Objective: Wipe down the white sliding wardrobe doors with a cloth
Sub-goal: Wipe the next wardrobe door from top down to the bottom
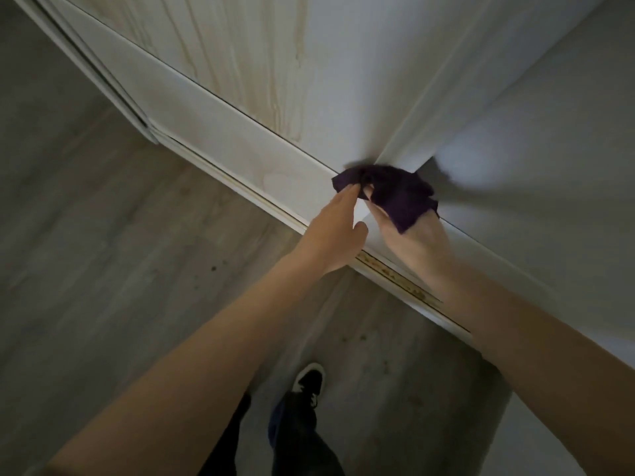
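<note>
Well, the white wardrobe doors (309, 80) stand just beyond both hands. The right hand (415, 235), fingers curled, grips a bunched dark purple cloth (395, 194) low against the door. Just beside it, the left hand (335, 231) has straight fingers, the tips touching the cloth's edge.

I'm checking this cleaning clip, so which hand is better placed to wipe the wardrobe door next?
Right, probably. The right hand grips the purple cloth low on the white door; the left hand only touches the cloth's corner with straight fingers.
</note>
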